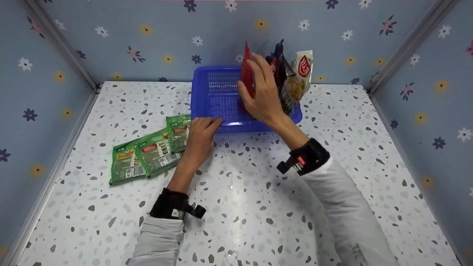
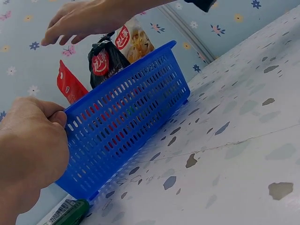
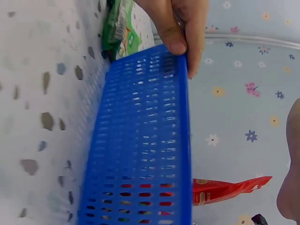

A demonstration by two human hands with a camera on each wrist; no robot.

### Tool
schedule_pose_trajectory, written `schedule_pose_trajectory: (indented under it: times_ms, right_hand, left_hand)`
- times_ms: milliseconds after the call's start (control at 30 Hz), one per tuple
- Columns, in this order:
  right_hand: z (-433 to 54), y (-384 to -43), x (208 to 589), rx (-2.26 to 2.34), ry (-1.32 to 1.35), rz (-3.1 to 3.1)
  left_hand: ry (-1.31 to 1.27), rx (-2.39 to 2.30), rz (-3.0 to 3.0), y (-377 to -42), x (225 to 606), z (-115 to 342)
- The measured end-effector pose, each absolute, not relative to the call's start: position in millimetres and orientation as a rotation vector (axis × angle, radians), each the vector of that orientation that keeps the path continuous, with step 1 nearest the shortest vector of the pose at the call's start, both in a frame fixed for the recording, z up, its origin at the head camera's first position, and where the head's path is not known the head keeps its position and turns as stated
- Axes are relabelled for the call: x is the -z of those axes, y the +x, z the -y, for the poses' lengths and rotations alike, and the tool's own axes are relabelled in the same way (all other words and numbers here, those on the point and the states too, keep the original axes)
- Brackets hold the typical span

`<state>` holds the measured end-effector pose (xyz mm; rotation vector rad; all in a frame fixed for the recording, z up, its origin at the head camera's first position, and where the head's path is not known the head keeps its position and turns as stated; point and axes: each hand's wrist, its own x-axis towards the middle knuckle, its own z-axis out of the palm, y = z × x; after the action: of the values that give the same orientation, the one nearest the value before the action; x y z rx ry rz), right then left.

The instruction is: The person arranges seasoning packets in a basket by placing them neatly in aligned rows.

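Standing on the speckled tabletop (image 1: 236, 192), the blue basket (image 1: 200, 94) holds upright packets crowded into its right half: a red packet (image 1: 246, 72) nearest its middle, a black packet (image 1: 282, 66) beside that, and a pale packet (image 1: 300, 77) with a red label leaning outward at its right end. The left half of the basket shows its bare slotted floor. At the basket's near left corner, the left hand (image 1: 201, 137) pinches the rim, thumb on the outer face and fingers over the edge. Above the basket's packets, the right hand (image 1: 263, 90) is released, fingers extended and thumb spread, apart from the packets in the left wrist view. Just left of the basket, three green packets (image 1: 157, 152) lie overlapping in a slanting row, barcodes up. On the basket's near side, white sleeves (image 1: 349, 207) and black wrist straps (image 1: 312, 157) cover the forearms. Behind the basket rises a blue flowered wall (image 1: 221, 27).
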<state>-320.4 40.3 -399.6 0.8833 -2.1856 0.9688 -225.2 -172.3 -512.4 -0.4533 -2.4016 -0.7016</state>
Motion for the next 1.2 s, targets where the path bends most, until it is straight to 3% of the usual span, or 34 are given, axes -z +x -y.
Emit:
schedule_pose_trajectory:
  times_ms: [400,767,1200]
  right_hand:
    - [-89,-275,455,-0.704,1.118,2.331]
    - [-97,-271,486,-0.479,1.064,2.486]
    - [-90,-273,493,-0.457,0.987,2.443]
  left_hand:
    - [-0.445,0.686,2.379,-226,514,176]
    - [-0.454,0.694,2.383,-227,513,170]
    - [-0.462,0.676,2.427,-225,511,170]
